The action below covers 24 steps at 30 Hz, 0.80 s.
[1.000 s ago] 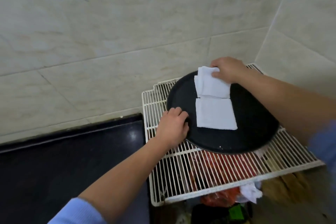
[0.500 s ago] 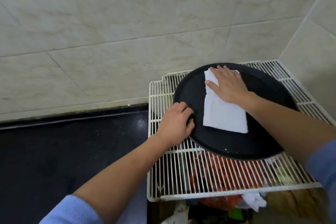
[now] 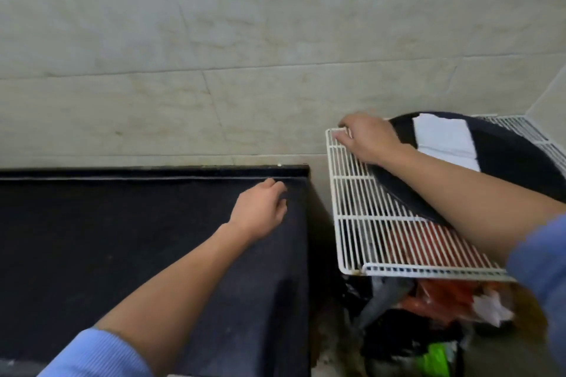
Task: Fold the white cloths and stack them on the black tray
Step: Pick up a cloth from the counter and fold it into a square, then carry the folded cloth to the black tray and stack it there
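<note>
The round black tray lies on a white wire rack at the right, against the tiled wall. Folded white cloths sit stacked on the tray's far half. My right hand reaches across the tray's left rim, and its fingers and thumb curl round the rack's far left corner. My left hand hovers over the right back part of the black counter, fingers loosely curled, holding nothing. My right forearm hides part of the tray.
A tiled wall rises right behind the counter and the rack. Under the rack stands a bin with red, white and green rubbish. A narrow gap separates the counter's right edge from the rack.
My left hand let go of the tray's rim and moved left over the counter. My right hand left the cloths and went to the rack's far left corner. The view swung left.
</note>
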### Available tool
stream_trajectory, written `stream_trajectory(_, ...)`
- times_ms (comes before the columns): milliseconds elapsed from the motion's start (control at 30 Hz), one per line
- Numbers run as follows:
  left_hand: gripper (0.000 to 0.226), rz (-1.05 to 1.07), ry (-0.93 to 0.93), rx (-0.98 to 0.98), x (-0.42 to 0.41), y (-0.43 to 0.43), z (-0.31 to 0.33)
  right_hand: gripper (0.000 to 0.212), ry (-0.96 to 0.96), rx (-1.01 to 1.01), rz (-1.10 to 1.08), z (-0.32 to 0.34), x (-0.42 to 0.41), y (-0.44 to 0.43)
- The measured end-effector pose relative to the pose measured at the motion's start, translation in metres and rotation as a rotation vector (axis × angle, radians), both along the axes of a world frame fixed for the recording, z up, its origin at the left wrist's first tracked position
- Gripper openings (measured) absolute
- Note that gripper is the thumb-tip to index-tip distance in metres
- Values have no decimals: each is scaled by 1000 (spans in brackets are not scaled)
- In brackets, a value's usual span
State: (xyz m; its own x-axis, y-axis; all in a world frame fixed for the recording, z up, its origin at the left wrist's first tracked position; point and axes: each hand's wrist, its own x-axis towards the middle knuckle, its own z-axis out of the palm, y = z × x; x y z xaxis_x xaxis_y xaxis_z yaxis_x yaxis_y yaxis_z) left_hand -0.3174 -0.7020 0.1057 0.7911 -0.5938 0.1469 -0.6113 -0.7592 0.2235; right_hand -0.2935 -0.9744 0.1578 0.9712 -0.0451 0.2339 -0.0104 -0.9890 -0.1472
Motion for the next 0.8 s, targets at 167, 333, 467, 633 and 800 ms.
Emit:
stream_trajectory(167, 24, 192, 39, 92, -32, 171, -11, 32, 27, 54, 207, -23, -8, 178)
stream_trajectory(333, 22, 445, 49, 127, -79, 336, -14, 31, 78, 23, 464, -43, -20, 349)
stream_trajectory(467, 21, 634, 51, 138, -121, 447, -13, 30, 105, -11, 642, -47, -25, 468)
stream_trajectory(633, 25, 857, 89, 108, -174, 545, -23, 31, 122, -53, 848, -50, -34, 589)
stream_trajectory(800, 29, 1005, 158, 120, -209, 621, -39, 30, 148, -82, 1011, -65, -27, 698)
